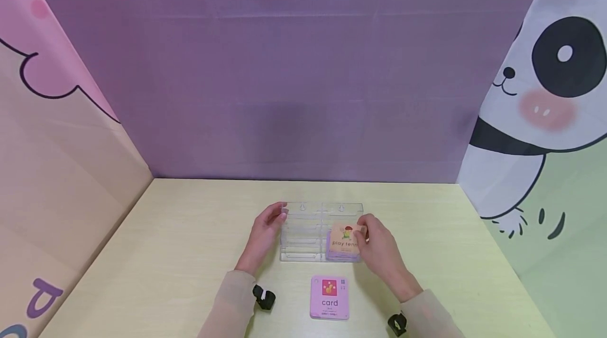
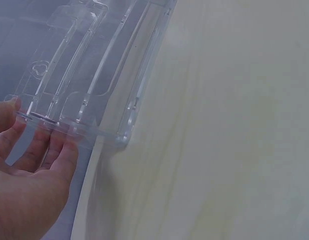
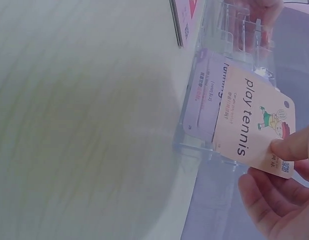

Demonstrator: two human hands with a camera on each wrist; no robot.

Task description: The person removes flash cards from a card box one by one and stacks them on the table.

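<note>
A clear plastic card rack (image 1: 302,232) with two columns of pockets stands on the table. My left hand (image 1: 264,230) grips its left side edge, thumb in front and fingers behind, as the left wrist view also shows. Between thumb and fingers my right hand (image 1: 381,248) pinches a peach "play tennis" card (image 3: 257,125) by its right edge. That card overlaps a purple card (image 3: 207,95) in the rack's lower right pocket. In front of the rack lies a stack of pink cards (image 1: 329,297), the top one reading "card".
The pale wooden table (image 1: 166,275) reaches back to a purple cloth wall (image 1: 303,75). Printed cloth panels stand at the left (image 1: 71,169) and right (image 1: 545,180). Each wrist wears a black strap camera.
</note>
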